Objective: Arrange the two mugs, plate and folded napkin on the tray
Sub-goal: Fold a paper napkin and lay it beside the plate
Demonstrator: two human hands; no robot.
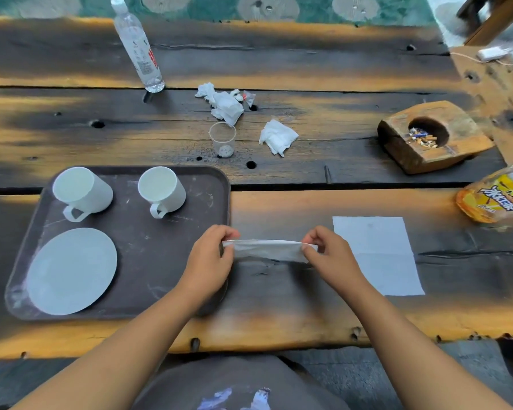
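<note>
Tray, open part: bare floor of the tray (157, 255), right of the plate (71, 270) and below the mugs, centre left of the frame.
Tray, taken: left mug (82, 189) and right mug (162, 189) stand apart along its upper edge; the plate fills its lower left.
Tray's right rim: left hand (211, 261) over it, pinching one end of the napkin (268, 250); right hand (329, 255) pinches the other end.
Right of the hands: flat white sheet (376, 255), then a yellow bottle (498, 193).
Above the tray: plastic cup (222, 140), crumpled tissues (224, 103), wooden ashtray (430, 137), with bare planks between.
</note>
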